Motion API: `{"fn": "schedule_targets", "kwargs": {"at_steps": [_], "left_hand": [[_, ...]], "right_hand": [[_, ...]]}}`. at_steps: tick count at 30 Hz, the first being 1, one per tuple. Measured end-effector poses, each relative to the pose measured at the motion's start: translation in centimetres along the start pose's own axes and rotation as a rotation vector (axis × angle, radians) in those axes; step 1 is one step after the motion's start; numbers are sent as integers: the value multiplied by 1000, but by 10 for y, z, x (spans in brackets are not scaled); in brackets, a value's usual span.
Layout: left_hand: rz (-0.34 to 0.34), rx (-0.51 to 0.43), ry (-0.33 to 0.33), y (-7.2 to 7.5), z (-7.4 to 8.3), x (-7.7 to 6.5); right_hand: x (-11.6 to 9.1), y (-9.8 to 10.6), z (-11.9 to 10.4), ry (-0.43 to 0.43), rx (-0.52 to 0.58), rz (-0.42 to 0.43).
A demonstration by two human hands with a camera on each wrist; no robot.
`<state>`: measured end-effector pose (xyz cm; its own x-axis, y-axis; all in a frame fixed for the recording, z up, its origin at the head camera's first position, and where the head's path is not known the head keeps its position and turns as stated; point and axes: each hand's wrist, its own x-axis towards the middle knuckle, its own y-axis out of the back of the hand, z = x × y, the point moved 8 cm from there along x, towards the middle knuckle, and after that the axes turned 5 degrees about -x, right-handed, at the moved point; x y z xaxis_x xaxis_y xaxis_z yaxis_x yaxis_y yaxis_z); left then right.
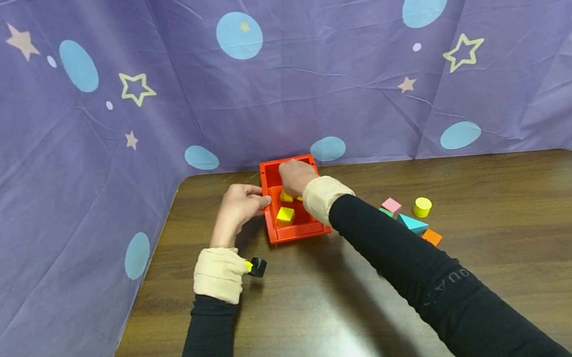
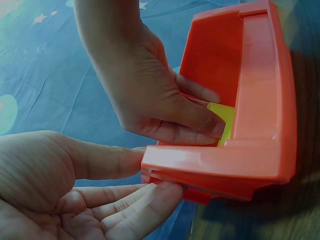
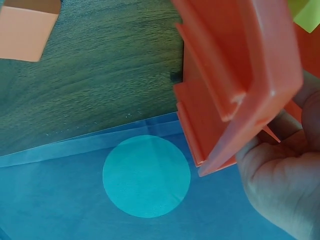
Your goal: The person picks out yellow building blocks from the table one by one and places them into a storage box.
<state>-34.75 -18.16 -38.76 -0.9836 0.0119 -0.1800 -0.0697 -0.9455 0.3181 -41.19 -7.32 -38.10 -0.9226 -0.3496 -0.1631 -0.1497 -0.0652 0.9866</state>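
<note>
A red plastic box (image 1: 300, 231) stands near the table's far edge, with several yellow blocks inside, one of them a cube-like block (image 1: 285, 215). My left hand (image 1: 238, 208) pinches the box's left wall, thumb at the rim and fingers against the outside in the left wrist view. My right hand (image 1: 297, 178) reaches down into the box, its fingers bent. Seen from the left wrist, its thumb and fingers pinch a yellow block (image 2: 227, 122) low in the box. The hand and box wall hide part of that block.
To the right of the box lie a yellow cylinder (image 1: 422, 207), a pink block (image 1: 392, 206), a blue triangular block (image 1: 412, 224) and an orange block (image 1: 432, 237). A green block (image 1: 386, 212) is partly behind the right sleeve. A purple patterned curtain (image 1: 272, 98) hangs behind the table.
</note>
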Motion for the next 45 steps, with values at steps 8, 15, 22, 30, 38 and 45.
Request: {"fn": "schedule_targets", "kwargs": {"at_steps": [8, 15, 22, 30, 38, 45], "left_hand": [[3, -8, 9, 2, 0, 1], [10, 9, 11, 3, 1, 0], [12, 38, 8, 1, 0, 1], [9, 12, 10, -1, -1, 1], [12, 19, 9, 1, -2, 1], [13, 6, 20, 1, -2, 2]], "right_hand": [[-1, 2, -1, 0, 8, 1], [-1, 3, -2, -2, 12, 1], [-1, -2, 1, -6, 25, -32], [-1, -6, 3, -11, 30, -43], [1, -5, 1, -2, 16, -46], [-2, -1, -1, -5, 6, -20]]}}
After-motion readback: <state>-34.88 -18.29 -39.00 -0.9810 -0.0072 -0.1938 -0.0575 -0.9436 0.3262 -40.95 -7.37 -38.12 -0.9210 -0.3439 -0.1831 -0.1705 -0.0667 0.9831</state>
